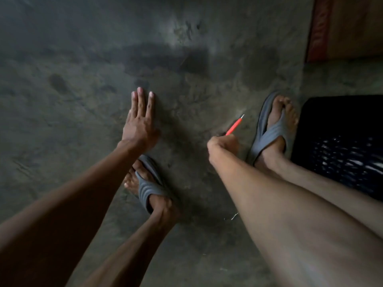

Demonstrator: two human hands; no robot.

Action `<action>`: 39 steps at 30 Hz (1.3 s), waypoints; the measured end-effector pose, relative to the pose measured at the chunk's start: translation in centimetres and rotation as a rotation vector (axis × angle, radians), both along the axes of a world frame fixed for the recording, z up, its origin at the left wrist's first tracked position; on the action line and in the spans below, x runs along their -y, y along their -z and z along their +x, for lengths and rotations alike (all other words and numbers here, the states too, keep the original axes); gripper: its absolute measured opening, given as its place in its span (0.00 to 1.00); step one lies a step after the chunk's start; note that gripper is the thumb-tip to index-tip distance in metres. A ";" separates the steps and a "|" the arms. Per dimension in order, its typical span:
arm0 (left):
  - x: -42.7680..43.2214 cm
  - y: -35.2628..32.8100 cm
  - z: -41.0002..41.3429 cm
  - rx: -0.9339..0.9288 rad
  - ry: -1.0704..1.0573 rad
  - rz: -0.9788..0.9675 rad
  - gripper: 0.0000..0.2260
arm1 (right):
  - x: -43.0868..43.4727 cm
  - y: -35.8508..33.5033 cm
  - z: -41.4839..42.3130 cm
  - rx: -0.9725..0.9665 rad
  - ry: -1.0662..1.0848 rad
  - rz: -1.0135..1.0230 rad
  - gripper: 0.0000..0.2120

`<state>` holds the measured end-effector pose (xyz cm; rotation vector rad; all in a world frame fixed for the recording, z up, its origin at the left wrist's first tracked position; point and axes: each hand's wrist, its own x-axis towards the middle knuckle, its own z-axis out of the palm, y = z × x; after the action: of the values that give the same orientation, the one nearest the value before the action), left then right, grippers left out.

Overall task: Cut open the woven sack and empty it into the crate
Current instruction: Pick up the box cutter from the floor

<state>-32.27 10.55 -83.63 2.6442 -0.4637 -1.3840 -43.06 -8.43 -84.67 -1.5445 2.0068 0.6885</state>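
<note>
Two bare hands are seen from above over a dim, stained concrete floor (83, 100). The left hand (139, 121) is held flat, palm down, fingers straight and close together; nothing is grasped by it, and whether it touches the floor cannot be told. The right hand (222, 147) is clenched around a red-orange cutter (235, 125), whose slim handle is angled up and to the right, with a short pale metal tip shown at the far end. The cutter tip is pointed toward the right foot. Both feet are seen in grey sandals: the left sandal (148, 190) is placed just below the left hand, partly covered by the wrist; the right sandal (269, 131) is set just beside the right hand. A dark plastic crate (342, 146), with a perforated wall catching small glints of light, is found at the right edge, close beside the right foot; its inside is too dark to be read. A brown board or box with a red edge (348, 27) is noted in the upper right corner, well apart from the hands. A thin pale thread (233, 216) is seen on the floor beside the right forearm. The woven sack is not seen in this view.
</note>
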 end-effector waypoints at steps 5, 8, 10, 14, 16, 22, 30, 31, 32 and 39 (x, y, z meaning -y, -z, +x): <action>2.0 -9.5 5.3 -0.126 -0.005 0.053 0.39 | 3.1 -10.3 3.5 0.175 -0.112 0.122 0.07; 2.9 -20.0 8.3 -0.082 -0.033 0.022 0.38 | 4.1 -20.1 7.3 0.306 -0.211 0.135 0.09; 3.2 -28.5 10.4 -0.016 -0.031 0.001 0.37 | 4.4 -28.1 10.3 0.404 -0.243 0.120 0.14; 2.9 -46.6 14.2 0.149 -0.044 -0.067 0.37 | 4.0 -44.4 15.2 0.528 -0.343 0.119 0.12; 2.9 -54.9 16.0 0.245 -0.073 -0.114 0.38 | 3.5 -51.9 17.5 0.602 -0.375 0.091 0.12; 2.6 -75.1 20.3 0.519 -0.176 -0.311 0.37 | 1.6 -72.3 22.9 0.823 -0.413 -0.031 0.17; 2.8 -88.6 29.3 0.743 -0.129 -0.407 0.38 | 3.5 -88.2 31.8 1.128 -0.510 -0.205 0.19; 3.1 -89.6 30.6 0.755 -0.134 -0.422 0.38 | 4.1 -89.2 33.2 1.148 -0.511 -0.235 0.18; 3.5 -90.3 32.0 0.770 -0.139 -0.437 0.38 | 4.7 -89.8 34.6 1.154 -0.521 -0.271 0.16; 7.8 -90.7 43.5 0.737 -0.200 -0.474 0.38 | 8.8 -89.5 46.5 1.123 -0.467 -0.516 0.13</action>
<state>11.24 2.77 7.12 2.5969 -0.4915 -0.1625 3.41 -17.20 4.87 -2.0356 0.9825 -0.5531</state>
